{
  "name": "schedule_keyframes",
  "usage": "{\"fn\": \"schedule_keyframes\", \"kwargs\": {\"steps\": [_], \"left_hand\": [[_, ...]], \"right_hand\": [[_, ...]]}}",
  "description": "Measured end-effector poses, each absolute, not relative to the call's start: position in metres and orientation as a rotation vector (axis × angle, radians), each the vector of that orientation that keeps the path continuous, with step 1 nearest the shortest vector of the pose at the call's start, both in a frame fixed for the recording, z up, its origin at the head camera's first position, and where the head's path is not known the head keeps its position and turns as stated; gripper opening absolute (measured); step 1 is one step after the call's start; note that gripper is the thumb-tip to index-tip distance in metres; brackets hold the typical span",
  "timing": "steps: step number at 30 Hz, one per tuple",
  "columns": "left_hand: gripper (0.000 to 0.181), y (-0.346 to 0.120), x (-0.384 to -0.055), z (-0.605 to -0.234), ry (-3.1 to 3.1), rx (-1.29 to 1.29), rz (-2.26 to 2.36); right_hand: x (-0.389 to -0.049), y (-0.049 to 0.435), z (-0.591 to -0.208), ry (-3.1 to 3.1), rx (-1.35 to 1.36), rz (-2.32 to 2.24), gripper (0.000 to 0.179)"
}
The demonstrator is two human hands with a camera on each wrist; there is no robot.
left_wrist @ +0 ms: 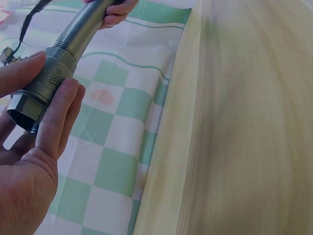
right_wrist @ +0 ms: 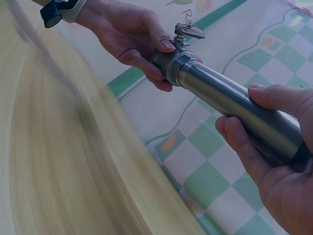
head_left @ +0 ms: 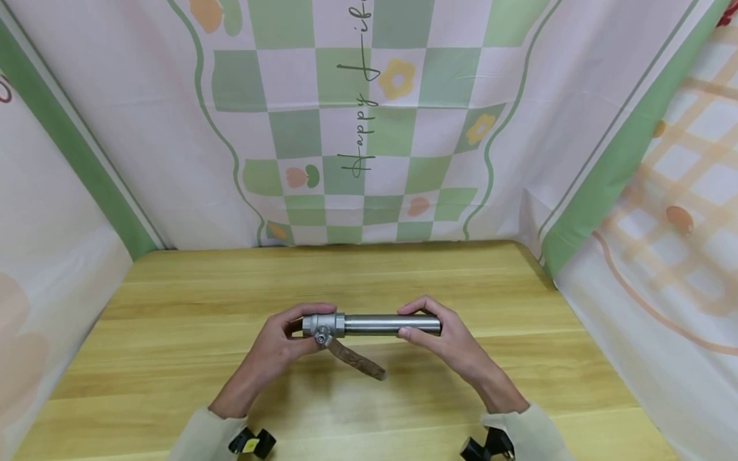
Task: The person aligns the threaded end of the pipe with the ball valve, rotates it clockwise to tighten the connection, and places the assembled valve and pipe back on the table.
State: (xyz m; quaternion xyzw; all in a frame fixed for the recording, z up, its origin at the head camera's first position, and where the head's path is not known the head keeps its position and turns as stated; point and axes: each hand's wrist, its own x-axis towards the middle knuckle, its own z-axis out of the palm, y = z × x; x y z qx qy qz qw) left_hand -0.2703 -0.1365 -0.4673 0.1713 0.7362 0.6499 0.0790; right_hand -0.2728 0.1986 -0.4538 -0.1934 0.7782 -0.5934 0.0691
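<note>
A metal ball valve [head_left: 323, 324] with a worn brown lever handle [head_left: 356, 360] sits on the end of a straight steel pipe [head_left: 371, 324]. My left hand [head_left: 275, 346] grips the valve body, thumb on one side and fingers on the other. Around the pipe's far right part, my right hand [head_left: 452, 333] holds with thumb and fingers. In the left wrist view the valve's open hexagonal end [left_wrist: 28, 112] faces the camera. Some thread [right_wrist: 184, 76] shows where pipe and valve meet in the right wrist view. Both parts are held above the table.
A light wood table [head_left: 357, 410] lies below the hands. Behind it hangs a green and white checked cloth [head_left: 346, 134], with more patterned cloth [head_left: 663, 256] at the right side. Small black wrist cameras [head_left: 252, 443] are strapped at the sleeves.
</note>
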Motion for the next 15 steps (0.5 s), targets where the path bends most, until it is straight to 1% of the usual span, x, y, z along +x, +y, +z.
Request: {"fn": "schedule_keyframes", "kwargs": {"steps": [8, 15], "left_hand": [[0.054, -0.1359, -0.2699, -0.4675, 2.206, 0.512, 1.944], [0.054, -0.1365, -0.2696, -0.4668, 2.206, 0.516, 1.943]], "right_hand": [[-0.2741, 0.2009, -0.4544, 2.258, -0.709, -1.839, 0.038], [-0.2734, 0.2004, -0.4533, 2.264, -0.677, -1.843, 0.036]]}}
